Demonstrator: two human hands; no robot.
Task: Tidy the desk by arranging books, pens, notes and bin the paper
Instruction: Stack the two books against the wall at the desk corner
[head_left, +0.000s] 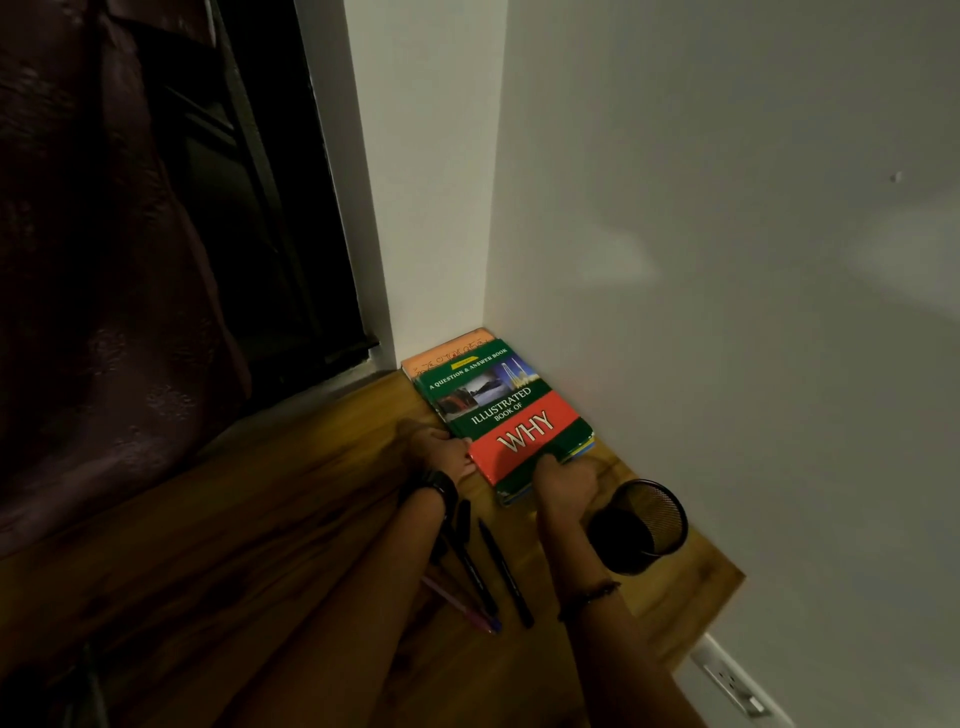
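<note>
Reaching forward, right hand (563, 480) clamps book stack (511, 415) in its grip; left hand (444, 449) touches its side, grip unclear.

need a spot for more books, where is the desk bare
Bare: the wide stretch of desk left of the left hand, toward the curtain. Crowded: the wall side, with book stack, right hand, mesh cup, and pens between the forearms.

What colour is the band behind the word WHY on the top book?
Red, on the top book, seen in the head view.
</note>
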